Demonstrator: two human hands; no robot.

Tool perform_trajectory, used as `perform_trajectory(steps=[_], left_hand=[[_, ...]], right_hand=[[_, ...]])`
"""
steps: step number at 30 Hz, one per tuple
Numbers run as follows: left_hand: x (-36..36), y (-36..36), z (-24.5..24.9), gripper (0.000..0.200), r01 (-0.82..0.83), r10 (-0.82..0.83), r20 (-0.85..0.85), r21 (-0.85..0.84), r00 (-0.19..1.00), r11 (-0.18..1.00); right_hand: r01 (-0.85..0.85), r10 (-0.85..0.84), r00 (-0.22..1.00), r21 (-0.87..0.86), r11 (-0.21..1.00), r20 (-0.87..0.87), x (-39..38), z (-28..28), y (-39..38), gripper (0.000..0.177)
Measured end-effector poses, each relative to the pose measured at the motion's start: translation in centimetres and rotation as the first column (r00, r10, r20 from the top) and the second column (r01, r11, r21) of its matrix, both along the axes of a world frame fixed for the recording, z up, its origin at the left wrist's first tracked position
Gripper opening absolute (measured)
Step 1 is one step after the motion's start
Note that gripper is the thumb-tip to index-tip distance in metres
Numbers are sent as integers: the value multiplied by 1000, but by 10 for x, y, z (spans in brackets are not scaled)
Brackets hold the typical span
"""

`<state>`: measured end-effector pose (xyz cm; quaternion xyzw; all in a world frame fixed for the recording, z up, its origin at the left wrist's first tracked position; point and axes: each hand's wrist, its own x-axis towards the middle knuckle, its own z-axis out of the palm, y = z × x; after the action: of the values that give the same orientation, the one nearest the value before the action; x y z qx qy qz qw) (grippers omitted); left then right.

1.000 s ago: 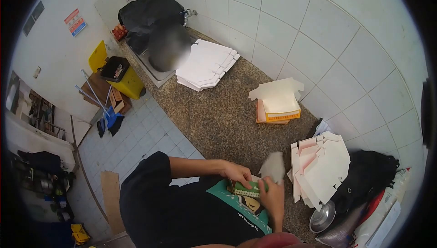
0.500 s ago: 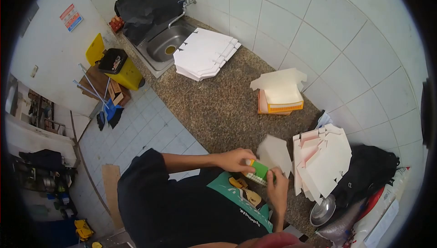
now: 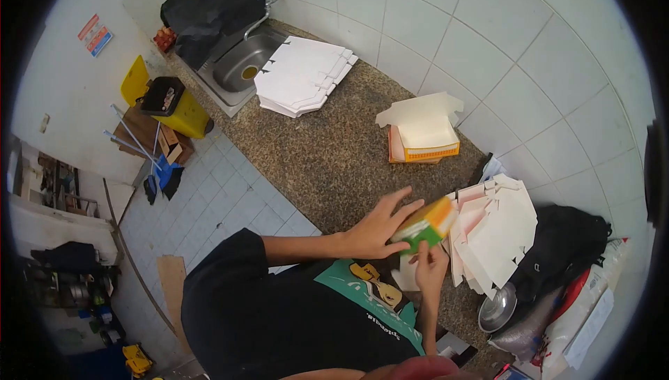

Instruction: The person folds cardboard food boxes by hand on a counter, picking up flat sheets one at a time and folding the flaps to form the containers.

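A small folding carton box (image 3: 426, 225) in orange, yellow and green is between my hands, tilted and partly blurred. My left hand (image 3: 376, 232) has its thumb against the near green side and its fingers stretched along the far side, gripping the box. At the green lower edge, the fingers of my right hand (image 3: 432, 266) pinch the box. Below it, a pale cardboard piece (image 3: 405, 275) is partly hidden by my hands. Beside the right hand lies a stack of flat white and pink carton blanks (image 3: 498, 230).
An orange-sided box with a raised white lid (image 3: 421, 122) stands near the wall. White carton blanks (image 3: 300, 73) lie beside the sink (image 3: 237, 66). A metal bowl (image 3: 497, 308) and a black bag (image 3: 557, 247) sit at right. A yellow bin (image 3: 185, 115) stands on the floor.
The small box has been turned and lifted away from my body, showing its orange side. My left hand's fingers have spread. The pale cardboard piece is now lower and more hidden.
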<state>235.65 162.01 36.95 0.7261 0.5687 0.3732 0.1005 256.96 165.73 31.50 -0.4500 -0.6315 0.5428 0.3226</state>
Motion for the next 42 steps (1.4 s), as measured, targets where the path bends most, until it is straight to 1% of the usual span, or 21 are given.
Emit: perform_trajectory(steps=[2, 3, 6, 10, 14, 16, 18, 20, 26, 28, 29, 30, 32, 33, 34, 35, 36, 37, 38, 39, 42], left_hand=[[8, 2, -31, 81, 276, -158, 460, -202, 874, 940], [17, 4, -40, 67, 203, -97, 556, -133, 826, 970], [4, 27, -30, 64, 146, 5, 494, -267, 870, 953], [-8, 48, -20, 54, 181, -155, 416, -24, 896, 983], [-8, 48, -11, 51, 296, -50, 582, -336, 812, 894], [-5, 50, -20, 48, 201, -81, 515, -181, 853, 963], [-6, 50, -23, 48, 206, -110, 475, -155, 873, 966], [-4, 47, -21, 48, 173, -113, 410, -112, 905, 979], [4, 38, -32, 59, 145, -72, 415, -149, 907, 978], [6, 33, -29, 58, 166, -110, 408, -106, 906, 980], [8, 30, -27, 59, 189, -147, 403, -65, 903, 980], [5, 28, -32, 59, 198, -159, 399, -60, 903, 978], [-9, 29, -46, 62, 405, -126, 790, -164, 600, 899], [-17, 30, -31, 68, 375, 130, 848, -358, 513, 855], [-34, 36, -33, 71, 407, 205, 923, -333, 326, 851], [-57, 42, -32, 69, 464, 313, 930, -367, 192, 806], [-73, 45, -26, 68, 524, 424, 903, -391, 61, 757], [-81, 44, -25, 68, 523, 422, 904, -391, 66, 757], [-87, 45, -25, 66, 573, 411, 861, -506, 298, 644], [-91, 46, -26, 65, 582, 360, 779, -625, 514, 521], [-70, 37, -48, 63, 623, 358, 752, -660, 554, 420]], right_hand=[[19, -19, 1000, 19, 1000, -23, -5, -3, 10, 31], [0, 4, 997, 54, 999, -74, -13, 3, 15, 31], [37, -27, 986, 57, 998, -166, -27, 27, 23, 25], [166, -159, 919, -10, 986, -361, -44, 35, 26, 16], [137, -143, 916, -43, 990, -376, -37, 19, 36, 21], [132, -143, 913, -56, 990, -382, -34, 28, 42, 16], [217, -230, 887, -79, 973, -400, -30, 32, 43, 12], [270, -234, 902, 49, 962, -362, -21, 24, 44, 10], [233, -274, 852, -146, 962, -446, -36, -7, 22, 11], [-103, -202, 682, -366, 925, -703, -31, -4, 32, 13], [-96, -207, 678, -364, 926, -706, -29, -1, 32, 13], [-40, -154, 773, -290, 956, -615, -30, 23, 33, 14], [16, -113, 853, -192, 981, -509, -21, 44, 41, 14], [-109, 110, 950, 19, 994, -293, -6, 45, 43, 13], [-277, 285, 958, 186, 943, -18, -2, 60, 43, 12], [-418, 404, 908, 189, 888, 111, 5, 82, 39, 9], [-417, 403, 909, 193, 888, 110, 5, 90, 32, 9], [-560, 424, 808, 312, 767, 408, 6, 95, 25, 12], [-705, 353, 651, 363, 610, 672, 6, 96, 17, 15], [-730, 309, 609, 364, 579, 730, 5, 92, 8, 13], [-715, 197, 639, 480, 508, 744, 7, 93, 0, 9]])
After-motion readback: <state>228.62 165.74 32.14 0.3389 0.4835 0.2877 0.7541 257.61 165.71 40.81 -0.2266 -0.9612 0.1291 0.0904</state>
